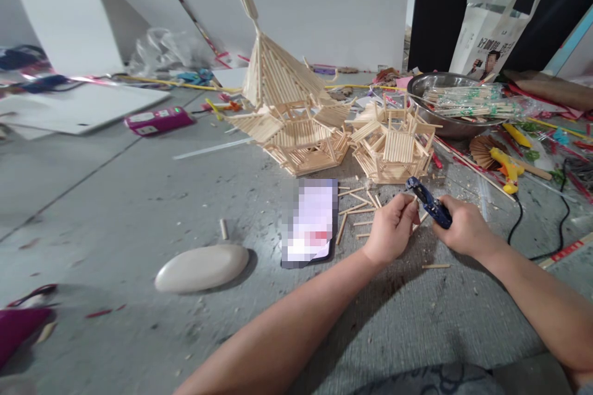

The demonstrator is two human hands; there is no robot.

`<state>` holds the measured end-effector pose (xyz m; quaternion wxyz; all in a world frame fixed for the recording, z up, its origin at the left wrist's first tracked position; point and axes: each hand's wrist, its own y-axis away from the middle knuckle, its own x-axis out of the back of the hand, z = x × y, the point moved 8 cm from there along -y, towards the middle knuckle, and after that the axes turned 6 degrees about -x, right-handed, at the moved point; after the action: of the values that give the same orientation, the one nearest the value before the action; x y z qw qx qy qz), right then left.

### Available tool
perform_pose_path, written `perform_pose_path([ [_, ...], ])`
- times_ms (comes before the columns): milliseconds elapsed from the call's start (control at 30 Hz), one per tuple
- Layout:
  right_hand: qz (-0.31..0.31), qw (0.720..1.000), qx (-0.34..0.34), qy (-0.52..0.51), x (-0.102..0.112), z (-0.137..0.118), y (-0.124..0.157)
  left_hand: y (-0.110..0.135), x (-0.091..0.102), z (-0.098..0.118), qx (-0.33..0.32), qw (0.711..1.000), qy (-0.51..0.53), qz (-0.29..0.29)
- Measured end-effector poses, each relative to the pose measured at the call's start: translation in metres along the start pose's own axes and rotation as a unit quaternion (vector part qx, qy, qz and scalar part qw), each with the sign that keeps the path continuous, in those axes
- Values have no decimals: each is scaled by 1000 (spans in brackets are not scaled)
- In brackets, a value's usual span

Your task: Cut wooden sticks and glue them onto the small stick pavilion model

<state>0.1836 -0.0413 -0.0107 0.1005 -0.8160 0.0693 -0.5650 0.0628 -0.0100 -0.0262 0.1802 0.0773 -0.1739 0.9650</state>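
Note:
My left hand (393,227) is closed in a pinch on a thin wooden stick (416,201), most of it hidden by the fingers. Wrapped round the handles of dark blue pliers (430,203), my right hand (463,227) keeps their jaws beside my left fingertips. Whether the jaws touch the stick, I cannot tell. Short cut sticks (354,210) lie scattered just left of my left hand. Beyond my hands stand a small stick-built model (398,147) and a larger one (301,136), with a pointed stick roof (282,71) at its back.
A phone (312,219) lies on the grey floor left of my hands, and a pale oval object (202,268) farther left. At right are a metal bowl (451,126) with packaged sticks, a yellow glue gun (507,168) with a black cord, and a white bag (491,31).

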Motion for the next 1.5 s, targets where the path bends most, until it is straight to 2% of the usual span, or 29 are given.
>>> perform_pose_path([
  [633, -3, 1000, -23, -9, -4, 2, -1, -2, 0, -5, 15, 1000, -11, -12],
  [1033, 1, 1000, -14, 1, -3, 1, -1, -3, 0, -6, 9, 1000, -25, -11],
  [1300, 19, 1000, -10, 11, -1, 1, 0, -1, 0, 2, -11, 999, -42, -12],
  [1500, -2, 1000, -30, -3, -4, 4, 0, 1, -3, 0, 13, 1000, -3, -17],
])
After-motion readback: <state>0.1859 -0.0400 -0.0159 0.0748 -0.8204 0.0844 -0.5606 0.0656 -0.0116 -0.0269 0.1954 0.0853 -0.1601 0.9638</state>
